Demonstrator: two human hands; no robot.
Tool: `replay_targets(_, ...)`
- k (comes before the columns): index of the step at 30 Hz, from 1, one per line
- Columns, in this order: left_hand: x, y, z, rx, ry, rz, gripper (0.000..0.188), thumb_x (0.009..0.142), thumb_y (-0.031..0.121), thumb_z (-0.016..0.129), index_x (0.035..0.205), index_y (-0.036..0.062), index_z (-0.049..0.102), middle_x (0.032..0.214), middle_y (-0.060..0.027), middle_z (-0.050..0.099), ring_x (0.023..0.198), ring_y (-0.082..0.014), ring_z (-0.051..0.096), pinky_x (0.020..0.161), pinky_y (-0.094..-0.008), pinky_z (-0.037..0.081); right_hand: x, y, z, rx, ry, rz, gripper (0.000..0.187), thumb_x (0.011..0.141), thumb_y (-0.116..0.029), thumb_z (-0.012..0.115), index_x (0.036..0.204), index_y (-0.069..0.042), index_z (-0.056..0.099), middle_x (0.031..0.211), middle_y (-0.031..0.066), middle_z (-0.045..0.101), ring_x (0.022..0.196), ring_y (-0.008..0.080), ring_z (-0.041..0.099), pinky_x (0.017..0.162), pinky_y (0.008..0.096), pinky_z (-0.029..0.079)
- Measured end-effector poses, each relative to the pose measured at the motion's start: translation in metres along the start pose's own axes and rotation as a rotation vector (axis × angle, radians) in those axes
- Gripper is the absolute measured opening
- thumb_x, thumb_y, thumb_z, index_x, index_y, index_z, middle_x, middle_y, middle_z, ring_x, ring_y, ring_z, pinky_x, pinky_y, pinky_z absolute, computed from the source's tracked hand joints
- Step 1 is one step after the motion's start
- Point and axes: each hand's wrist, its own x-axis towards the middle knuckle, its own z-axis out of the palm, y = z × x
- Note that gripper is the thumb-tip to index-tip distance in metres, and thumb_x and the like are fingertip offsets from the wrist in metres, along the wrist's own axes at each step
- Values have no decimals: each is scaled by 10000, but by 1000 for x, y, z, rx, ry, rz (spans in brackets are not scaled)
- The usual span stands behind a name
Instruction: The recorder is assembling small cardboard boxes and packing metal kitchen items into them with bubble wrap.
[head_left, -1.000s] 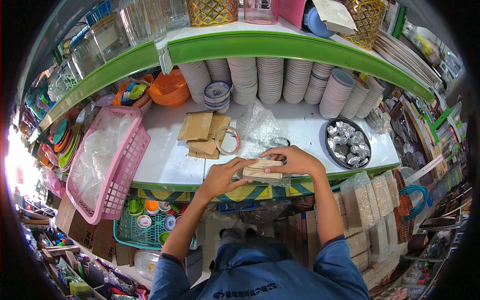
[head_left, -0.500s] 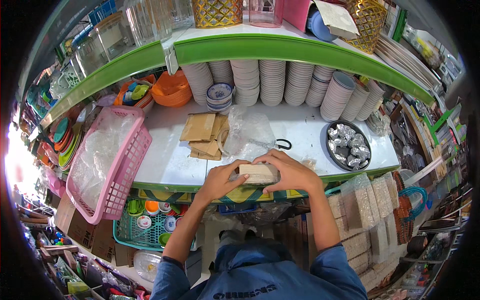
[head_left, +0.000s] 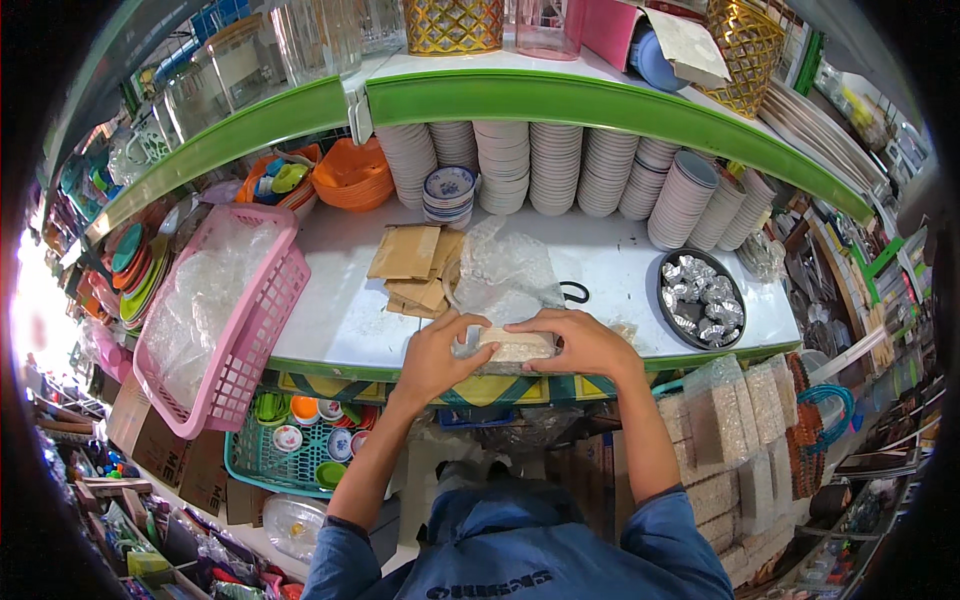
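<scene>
Between my two hands is a pale, cream-coloured rectangular block [head_left: 516,346] with a rough front side, held at the front edge of the white shelf. My left hand [head_left: 443,352] grips its left end, thumb on the near face and fingers curled over the top. On the right end, my right hand [head_left: 575,345] has its fingers along the top and its thumb below. Crumpled clear plastic [head_left: 505,265] lies just beyond the block. The black handle of what looks like scissors [head_left: 575,291] pokes out beside it. Flat pieces of brown cardboard [head_left: 405,252] rest to the left.
A pink basket [head_left: 270,300] with clear plastic stands at left. Stacked white bowls [head_left: 554,170] line the back under a green-edged upper shelf [head_left: 600,102]. At right are a black round tray [head_left: 738,330] of silvery pieces and several plastic-wrapped pale blocks [head_left: 717,400]. A teal basket [head_left: 290,463] sits below.
The block has tipped, so more of its rough front side shows and less of its smooth top. My fingers have shifted slightly on it. The whole view has moved a little.
</scene>
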Motion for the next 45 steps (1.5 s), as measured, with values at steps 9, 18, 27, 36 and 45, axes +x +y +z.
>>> replay_targets(9, -7, -9, 8, 259, 271, 523, 343, 697, 291, 824, 978, 112, 742, 937, -12, 684, 743, -215, 572, 672, -341, 483, 6, 8, -6, 123, -88, 56, 541, 804, -362, 763, 1291, -166, 632, 1094, 178, 692, 902, 314, 667, 828, 364, 505)
replay_targets(18, -6, -17, 5, 365, 89, 518, 590, 691, 374, 798, 1189, 104, 632, 1115, -18, 625, 967, -238, 519, 904, -378, 422, 10, 21, -2, 129, -151, 162, 477, 834, -376, 743, 1261, -180, 657, 1027, 148, 721, 828, 229, 674, 793, 331, 505)
replay_targets(27, 6, -13, 0, 290, -35, 416, 559, 729, 355, 774, 1193, 84, 621, 1117, -48, 627, 1018, -268, 515, 939, -391, 415, 17, 10, -29, 14, 415, 442, 461, 843, -498, 695, 944, -49, 716, 744, 143, 674, 697, 245, 649, 689, 338, 503)
replay_targets(36, 11, -14, -2, 249, -92, 355, 551, 762, 365, 757, 1207, 72, 616, 1119, -71, 619, 1032, -286, 496, 940, -391, 412, 44, 44, -20, 250, 142, 493, 393, 873, -303, 690, 1157, -38, 632, 939, 132, 701, 900, 191, 644, 806, 296, 484)
replay_targets(45, 15, -12, -6, 231, -194, 337, 562, 809, 405, 714, 1252, 78, 600, 1115, -92, 608, 1028, -296, 473, 953, -406, 367, 46, 28, -22, 1049, 362, 213, 408, 875, -72, 643, 1263, -1, 541, 1145, 131, 682, 1088, 175, 616, 1010, 313, 426)
